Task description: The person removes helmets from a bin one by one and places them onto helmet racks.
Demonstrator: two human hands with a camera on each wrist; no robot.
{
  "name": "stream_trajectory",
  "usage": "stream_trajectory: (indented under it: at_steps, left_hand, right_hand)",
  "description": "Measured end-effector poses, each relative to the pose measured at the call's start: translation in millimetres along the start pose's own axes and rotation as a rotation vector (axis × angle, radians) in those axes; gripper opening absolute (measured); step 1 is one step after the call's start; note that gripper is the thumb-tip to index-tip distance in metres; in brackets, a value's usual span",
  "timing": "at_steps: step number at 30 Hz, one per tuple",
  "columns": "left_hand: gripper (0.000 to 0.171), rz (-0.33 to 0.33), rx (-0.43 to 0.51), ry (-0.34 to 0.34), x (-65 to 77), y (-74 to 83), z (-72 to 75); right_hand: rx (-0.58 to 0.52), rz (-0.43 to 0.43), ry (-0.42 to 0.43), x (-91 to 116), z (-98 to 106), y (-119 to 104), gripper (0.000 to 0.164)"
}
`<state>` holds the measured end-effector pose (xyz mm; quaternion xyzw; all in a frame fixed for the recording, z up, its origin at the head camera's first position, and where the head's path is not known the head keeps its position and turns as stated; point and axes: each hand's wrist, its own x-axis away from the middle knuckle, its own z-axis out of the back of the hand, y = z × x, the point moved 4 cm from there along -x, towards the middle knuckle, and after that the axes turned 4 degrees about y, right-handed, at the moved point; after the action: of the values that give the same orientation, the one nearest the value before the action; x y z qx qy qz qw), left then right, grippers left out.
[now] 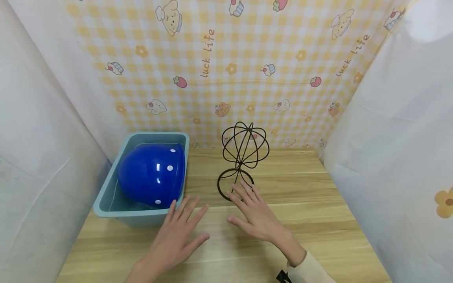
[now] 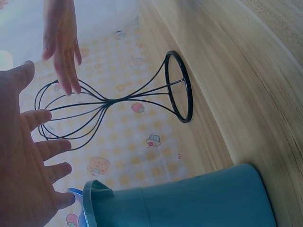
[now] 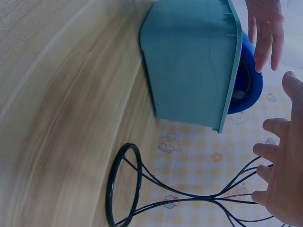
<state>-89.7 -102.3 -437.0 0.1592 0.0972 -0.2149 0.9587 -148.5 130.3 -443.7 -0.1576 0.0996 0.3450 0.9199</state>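
Note:
A shiny blue helmet [image 1: 145, 173] with white dots lies inside a teal plastic bin [image 1: 141, 221] on the left of the table. To its right, a black wire stand [image 1: 240, 165] rises upright from a ring base into a cage-like round top. My left hand [image 1: 177, 237] has its fingers spread and holds nothing; its fingertips overlap the bin's near right corner in the head view. My right hand [image 1: 256, 216] also has spread fingers and holds nothing. Its fingertips overlap the stand's base in the head view, while the left wrist view shows that hand [image 2: 61, 42] beside the wire top.
The wooden table [image 1: 301, 220] meets a yellow checked cloth [image 1: 198, 94] with cartoon prints behind it. White curtains [image 1: 396, 118] hang at the right and left sides. The bin's rim [image 3: 232, 61] stands well above the tabletop.

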Motion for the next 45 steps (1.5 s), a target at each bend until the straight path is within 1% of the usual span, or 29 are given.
stream_trajectory:
  at_steps: [4, 10, 15, 19, 25, 31, 36, 41, 45]
  left_hand:
    - [0.069, 0.010, -0.008, 0.007, 1.0, -2.7, 0.2]
    - [0.069, 0.021, -0.016, 0.059, 4.6, -8.4, 4.0]
    - [0.071, 0.036, 0.009, 0.038, 6.9, -12.0, 3.0]
    - [0.071, 0.054, 0.021, 0.054, 10.3, -14.9, 5.2]
    - [0.070, 0.086, 0.051, 0.064, 13.1, -18.3, 7.8]
    - [0.068, 0.137, 0.056, 0.071, 15.6, -25.5, 13.3]
    - [0.069, 0.174, 0.056, 0.055, 18.1, -31.6, 17.0]
    - [0.070, 0.209, 0.068, 0.046, 22.1, -38.0, 20.3]
    - [0.069, 0.232, 0.066, 0.046, 25.9, -43.7, 23.4]
  right_hand:
    - [0.005, 0.011, 0.004, -3, 1, -1, 0.069]
    - [-0.014, 0.017, -0.010, -12, -1, -9, 0.070]
    - [-0.008, 0.028, 0.000, -15, -2, -13, 0.071]
    - [0.001, 0.037, -0.009, -18, -5, -15, 0.070]
    - [0.004, 0.057, 0.011, -26, -5, -18, 0.070]
    - [0.023, 0.072, 0.008, -31, -4, -23, 0.070]
    - [0.030, 0.079, 0.010, -35, -3, -26, 0.071]
    - [0.004, 0.085, -0.011, -38, -3, -30, 0.075]
    - [-0.010, 0.095, -0.032, -43, -4, -33, 0.075]
